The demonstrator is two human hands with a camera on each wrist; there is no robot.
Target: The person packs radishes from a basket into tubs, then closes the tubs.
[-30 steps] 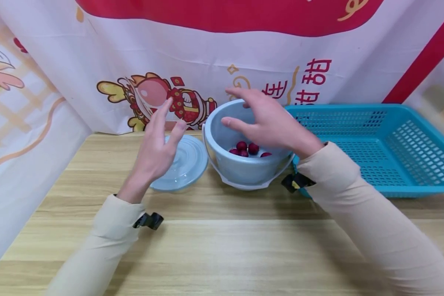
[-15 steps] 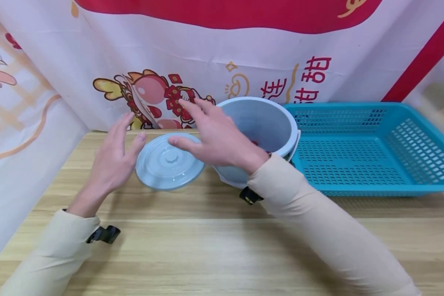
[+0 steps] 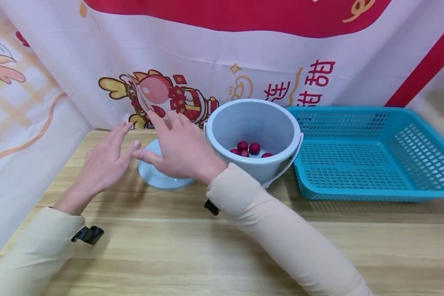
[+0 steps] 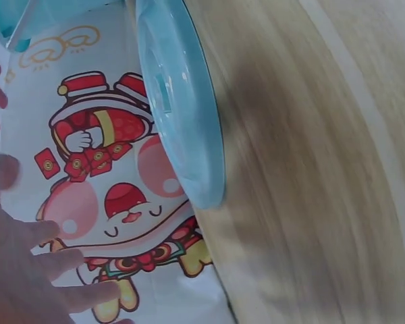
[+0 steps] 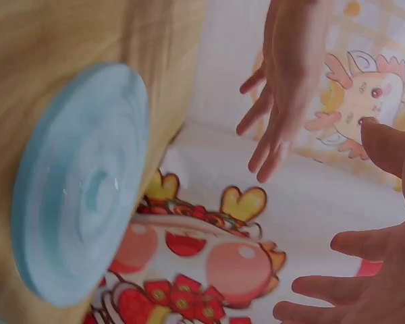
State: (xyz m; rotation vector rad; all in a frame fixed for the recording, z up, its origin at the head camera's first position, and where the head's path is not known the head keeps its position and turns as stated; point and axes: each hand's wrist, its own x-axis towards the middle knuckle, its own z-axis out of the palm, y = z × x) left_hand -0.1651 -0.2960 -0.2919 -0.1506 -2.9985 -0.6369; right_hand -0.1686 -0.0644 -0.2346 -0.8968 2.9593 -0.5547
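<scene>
A round light-blue lid (image 3: 159,174) lies flat on the wooden table, left of a light-blue bucket (image 3: 253,164). Over the lid hovers my right hand (image 3: 186,148), its fingers spread and holding nothing; it hides much of the lid. My left hand (image 3: 103,162) is held in the air just left of the lid, fingers extended and apart from it. In the right wrist view the whole lid (image 5: 84,185) shows, with a raised knob at its centre. Several dark red balls (image 3: 254,149) lie at the bottom of the bucket.
A turquoise plastic basket (image 3: 355,164) with perforated walls stands right of the bucket. A white printed cloth (image 3: 192,49) hangs behind the table (image 3: 170,255). The bucket's handle (image 3: 288,162) hangs down at its side.
My right hand has moved left from above the bucket to above the lid, uncovering the bucket's mouth. The left hand has moved left and lower. Neither hand has taken hold of anything.
</scene>
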